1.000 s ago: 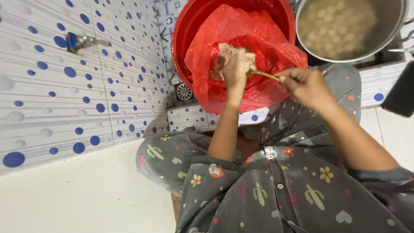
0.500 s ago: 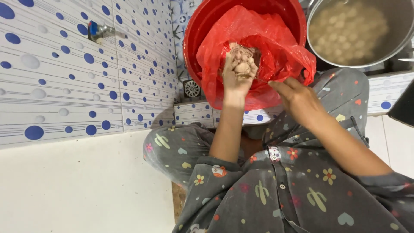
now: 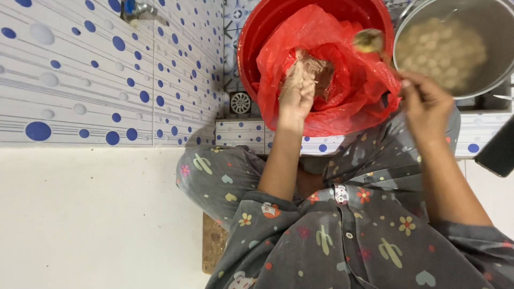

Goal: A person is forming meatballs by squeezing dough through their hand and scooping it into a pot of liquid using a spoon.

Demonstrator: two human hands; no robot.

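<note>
My left hand (image 3: pixel 297 88) is closed around a lump of pinkish paste (image 3: pixel 316 68), held over a red plastic bag (image 3: pixel 342 96) that lines a red basin (image 3: pixel 256 37). My right hand (image 3: pixel 425 104) grips a spoon (image 3: pixel 369 40) whose bowl carries a rounded portion of the paste, lifted between the basin and a metal pot (image 3: pixel 498 80). The pot holds water with several pale balls (image 3: pixel 441 51) floating in it. Both hands are smeared with the paste.
White tiles with blue dots (image 3: pixel 107 80) cover the surface at the left, with a tap (image 3: pixel 136 7) and a round drain cover (image 3: pixel 240 102). My patterned grey clothing (image 3: pixel 342 230) fills the lower frame. A dark object (image 3: pixel 498 152) lies at the right edge.
My right hand has pulled the spoon away from my left hand and swung it up and right toward the pot, now carrying a ball of paste. My left hand still squeezes the paste.
</note>
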